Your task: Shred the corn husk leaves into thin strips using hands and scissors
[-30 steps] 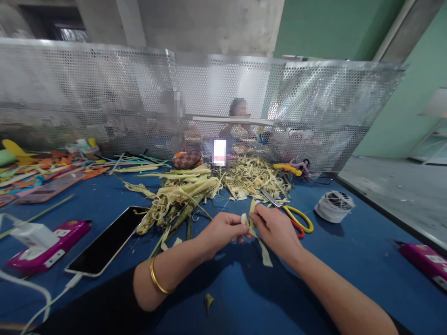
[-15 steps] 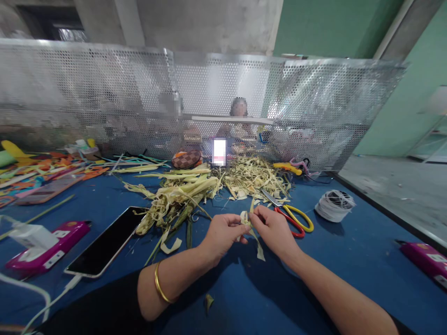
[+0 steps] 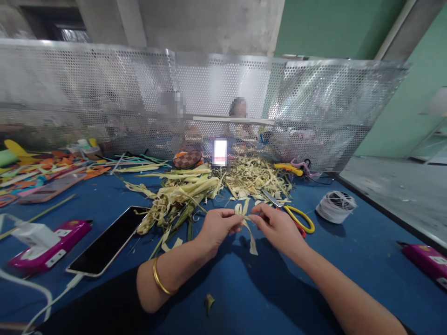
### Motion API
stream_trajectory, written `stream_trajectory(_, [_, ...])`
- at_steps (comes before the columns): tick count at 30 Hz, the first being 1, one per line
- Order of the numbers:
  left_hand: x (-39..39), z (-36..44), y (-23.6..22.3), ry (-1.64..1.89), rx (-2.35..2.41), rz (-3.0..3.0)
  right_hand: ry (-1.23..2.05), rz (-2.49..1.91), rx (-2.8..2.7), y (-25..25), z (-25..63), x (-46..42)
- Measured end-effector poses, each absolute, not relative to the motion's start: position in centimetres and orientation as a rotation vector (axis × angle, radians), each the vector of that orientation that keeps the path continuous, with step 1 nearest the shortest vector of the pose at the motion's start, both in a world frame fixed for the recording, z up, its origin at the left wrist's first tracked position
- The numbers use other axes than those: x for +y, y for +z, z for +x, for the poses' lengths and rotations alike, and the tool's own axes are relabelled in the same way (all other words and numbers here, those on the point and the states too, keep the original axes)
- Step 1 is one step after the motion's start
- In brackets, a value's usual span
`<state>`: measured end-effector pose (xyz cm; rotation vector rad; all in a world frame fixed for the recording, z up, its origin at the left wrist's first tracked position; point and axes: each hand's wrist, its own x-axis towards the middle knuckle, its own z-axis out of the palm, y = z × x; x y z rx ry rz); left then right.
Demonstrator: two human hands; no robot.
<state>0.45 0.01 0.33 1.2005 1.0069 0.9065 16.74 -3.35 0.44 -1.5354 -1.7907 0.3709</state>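
Observation:
Pale, leaf-like strips that look like corn husk point(image 3: 252, 243) are crossed and looped between my two hands, above the blue table. My left hand point(image 3: 217, 229) pinches them where they cross, thumb against fingers. Opposite it, my right hand point(image 3: 281, 229) has its thumb and forefinger closed at the right side of the crossing, on a strip end. One strip hangs down toward the table and shorter ends stick up. Just beyond my right hand lie scissors point(image 3: 273, 199) with red and yellow handles, the red one partly hidden by that hand.
A bundle of husks point(image 3: 190, 188) lies ahead on the left, beside a heap of shredded strips point(image 3: 256, 174). A charging phone point(image 3: 108, 242) and a magenta power strip point(image 3: 52, 242) are at left. White twine point(image 3: 335, 207) stands right. A perforated metal screen point(image 3: 223, 79) closes the back; people sit behind it.
The strips have opened from a small curl into spread loops with ends pointing up. My right hand has drawn slightly away to the right, and the hanging end has shifted left.

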Motion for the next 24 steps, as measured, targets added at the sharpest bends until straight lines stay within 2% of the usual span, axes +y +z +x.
stream_trajectory(6, [0.7, 0.0, 0.3, 0.871, 1.017, 1.127, 0.980, -1.210, -1.614, 2.4, 18.1, -3.9])
stream_trajectory(8, [0.7, 0.0, 0.3, 0.849, 0.999, 1.130, 1.090, -1.116, -1.536, 2.5, 18.1, -3.8])
stream_trajectory(14, [0.2, 0.3, 0.3, 0.796, 0.953, 1.207, 0.725, -1.073, -1.473, 1.8, 17.4, -3.5])
stream_trajectory(19, [-0.3, 0.5, 0.4, 0.810, 0.929, 1.339, 0.919, -1.123, -1.288, 1.6, 16.6, -3.6])
stream_trajectory(24, [-0.1, 0.4, 0.2, 0.840, 0.958, 1.454, 0.824, -1.324, -1.434, 1.2, 16.7, -3.4])
